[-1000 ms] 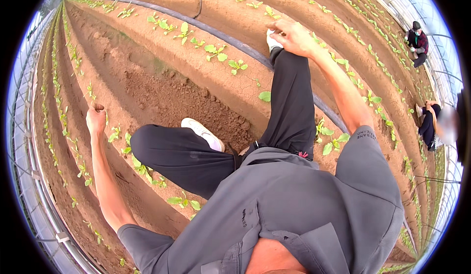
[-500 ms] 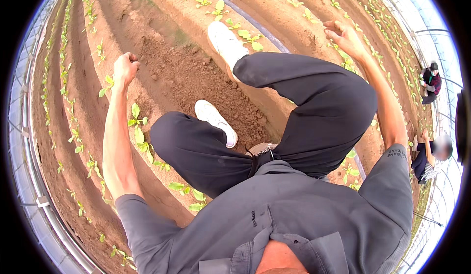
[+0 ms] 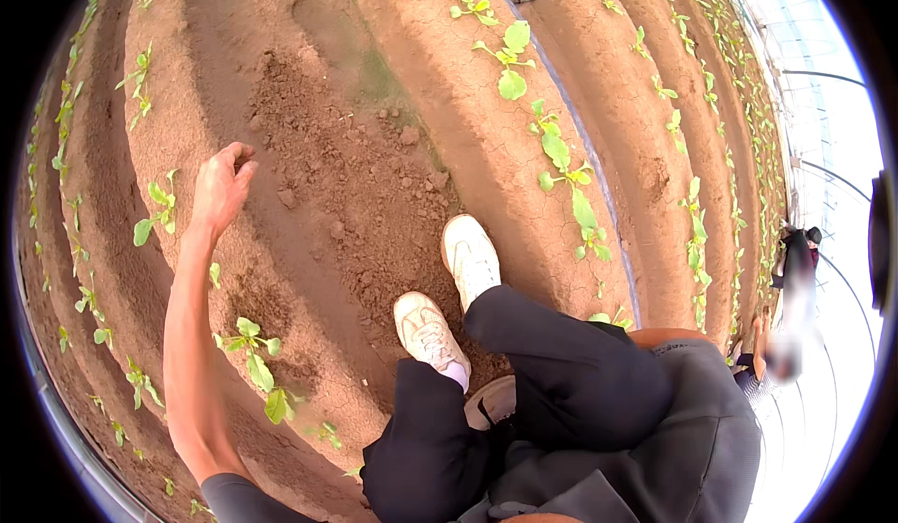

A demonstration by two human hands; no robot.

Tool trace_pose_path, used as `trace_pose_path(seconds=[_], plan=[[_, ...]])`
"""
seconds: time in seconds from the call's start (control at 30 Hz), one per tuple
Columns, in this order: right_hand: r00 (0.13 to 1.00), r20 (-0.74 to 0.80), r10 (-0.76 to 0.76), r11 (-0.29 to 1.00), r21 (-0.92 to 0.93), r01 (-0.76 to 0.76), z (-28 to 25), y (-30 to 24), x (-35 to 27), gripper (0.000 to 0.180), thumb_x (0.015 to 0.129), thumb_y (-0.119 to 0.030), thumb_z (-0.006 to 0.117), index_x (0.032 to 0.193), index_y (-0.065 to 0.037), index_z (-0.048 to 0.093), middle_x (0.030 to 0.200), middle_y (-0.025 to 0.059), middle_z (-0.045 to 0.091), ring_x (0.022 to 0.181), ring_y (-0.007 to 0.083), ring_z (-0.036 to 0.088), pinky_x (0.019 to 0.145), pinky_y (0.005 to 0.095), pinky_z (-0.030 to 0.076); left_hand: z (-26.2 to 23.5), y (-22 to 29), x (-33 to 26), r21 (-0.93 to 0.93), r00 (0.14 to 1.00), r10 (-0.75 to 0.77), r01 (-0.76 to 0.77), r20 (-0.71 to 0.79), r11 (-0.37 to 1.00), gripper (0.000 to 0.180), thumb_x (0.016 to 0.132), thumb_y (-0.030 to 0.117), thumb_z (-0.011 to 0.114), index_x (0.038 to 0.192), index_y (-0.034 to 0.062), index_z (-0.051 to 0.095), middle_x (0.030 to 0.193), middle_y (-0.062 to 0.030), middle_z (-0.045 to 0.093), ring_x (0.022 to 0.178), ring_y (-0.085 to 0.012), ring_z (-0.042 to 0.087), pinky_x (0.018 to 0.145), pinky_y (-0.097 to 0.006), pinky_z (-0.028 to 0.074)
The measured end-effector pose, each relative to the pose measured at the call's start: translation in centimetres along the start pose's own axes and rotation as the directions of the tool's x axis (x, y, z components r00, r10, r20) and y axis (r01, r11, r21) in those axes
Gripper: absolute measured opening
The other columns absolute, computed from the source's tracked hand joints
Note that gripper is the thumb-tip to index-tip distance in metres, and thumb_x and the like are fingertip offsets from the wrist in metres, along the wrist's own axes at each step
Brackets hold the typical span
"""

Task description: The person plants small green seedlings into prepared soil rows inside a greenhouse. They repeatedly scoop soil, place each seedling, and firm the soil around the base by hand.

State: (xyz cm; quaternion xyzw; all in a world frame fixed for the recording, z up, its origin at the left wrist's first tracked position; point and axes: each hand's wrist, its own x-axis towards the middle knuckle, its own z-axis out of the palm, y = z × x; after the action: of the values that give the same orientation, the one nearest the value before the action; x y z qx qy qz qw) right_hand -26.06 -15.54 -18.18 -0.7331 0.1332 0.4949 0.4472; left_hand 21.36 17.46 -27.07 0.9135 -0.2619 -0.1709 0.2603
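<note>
I see my left hand (image 3: 222, 186) stretched out over the raised soil bed (image 3: 309, 149), fingers (image 3: 241, 160) curled loosely together and holding nothing. A green seedling (image 3: 157, 212) stands just beside it; my right hand is hidden.

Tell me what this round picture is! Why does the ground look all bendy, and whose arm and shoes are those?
The picture comes from a small camera worn on a person's head, looking down. Its very wide lens bends straight lines, so the soil rows look curved. The arm on the left is the person's own. Their left hand is stretched out over the brown earth with its fingers curled, and I cannot tell if it holds anything. The right hand is out of view. Below are their white shoes and dark trousers. Small green seedlings grow in lines along the ridges, with one plant near the arm. Another person works far off on the right.
</note>
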Motion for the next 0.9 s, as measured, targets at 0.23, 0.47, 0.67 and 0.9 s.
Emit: trace_pose_path(seconds=[0.23,0.47,0.67,0.9], plan=[[0.989,-0.019,0.146,0.973,0.182,-0.141,-4.5,-3.6,2.6,0.034,0.092,-0.016,0.062,0.121,0.001,0.061,0.106,0.0099,0.071,0.1,0.0163,0.063,0.089,0.0319,0.05,-2.7,1.8,8.6,0.113,0.969,0.064,-0.093,0.237,0.989,0.027,0.087,0.017,0.061,0.106,-0.0013,0.064,0.103,-0.0229,0.067,0.101,-0.0404,0.062,0.087,-0.046,0.05],[0.982,-0.005,0.186,0.961,0.207,-0.181,-10.7,-8.5,1.8,0.034,0.092,-0.017,0.061,0.12,0.001,0.061,0.105,0.0108,0.07,0.099,0.0172,0.063,0.088,0.0322,0.05,-2.6,-1.1,14.7,0.252,0.938,-0.081,-0.007,0.338,0.968,0.026,0.088,0.02,0.061,0.105,0.0008,0.063,0.105,-0.0225,0.067,0.103,-0.0392,0.062,0.089,-0.047,0.05],[0.972,0.054,0.228,0.942,0.24,-0.235,-14.8,-8.6,5.4,0.034,0.092,-0.018,0.06,0.12,0.001,0.061,0.104,0.0115,0.07,0.099,0.018,0.063,0.088,0.0324,0.05,-4.5,-6.3,23.4,0.32,0.968,-0.074,-0.006,0.238,0.947,0.029,0.088,0.022,0.062,0.108,0.0005,0.062,0.105,-0.0224,0.067,0.104,-0.0388,0.062,0.089,-0.047,0.05],[0.941,0.102,0.322,0.876,0.345,-0.337,-20.0,-10.8,5.2,0.034,0.092,-0.019,0.06,0.119,0.002,0.061,0.104,0.0124,0.07,0.098,0.0189,0.064,0.087,0.0327,0.051,-16.6,-7.6,27.4,0.394,0.941,-0.255,0.153,0.221,0.906,0.029,0.089,0.022,0.062,0.108,0.0005,0.063,0.102,-0.0237,0.067,0.1,-0.04,0.063,0.086,-0.048,0.05]])
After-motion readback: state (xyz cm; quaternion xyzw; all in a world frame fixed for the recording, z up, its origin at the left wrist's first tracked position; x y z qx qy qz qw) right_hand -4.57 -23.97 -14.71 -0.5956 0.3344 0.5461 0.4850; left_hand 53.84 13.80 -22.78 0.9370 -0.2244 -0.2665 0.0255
